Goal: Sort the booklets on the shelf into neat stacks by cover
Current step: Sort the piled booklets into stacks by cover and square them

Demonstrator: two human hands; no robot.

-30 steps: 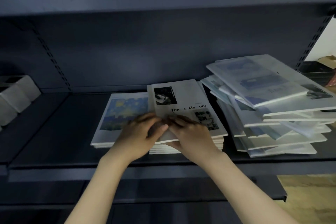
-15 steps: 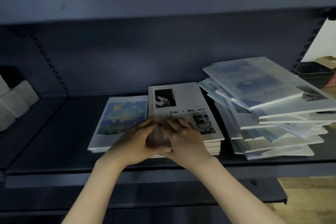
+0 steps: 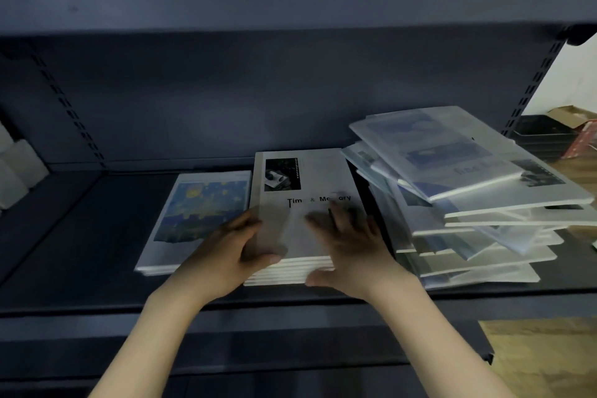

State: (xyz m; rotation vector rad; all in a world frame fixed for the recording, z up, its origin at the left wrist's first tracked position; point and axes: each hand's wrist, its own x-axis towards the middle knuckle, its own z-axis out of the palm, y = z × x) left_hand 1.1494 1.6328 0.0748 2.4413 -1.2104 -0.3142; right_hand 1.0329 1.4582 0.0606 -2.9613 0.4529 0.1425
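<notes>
Both my hands have spread apart on the Time & Memory stack, left hand gripping its left edge, right hand flat on the slick, thin, bendy covers best squared by their edges.

Bare forearms, no sleeves, no jewellery.

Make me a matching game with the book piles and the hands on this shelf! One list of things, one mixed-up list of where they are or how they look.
Things:
1. starry painting stack
2. Time & Memory stack
3. messy pile
4. left hand

States:
A. crooked, on the right
B. neat, in the middle, right hand flat on top
C. low, farthest left
D. grips the middle stack's left edge

Pairs: 1-C, 2-B, 3-A, 4-D
</notes>
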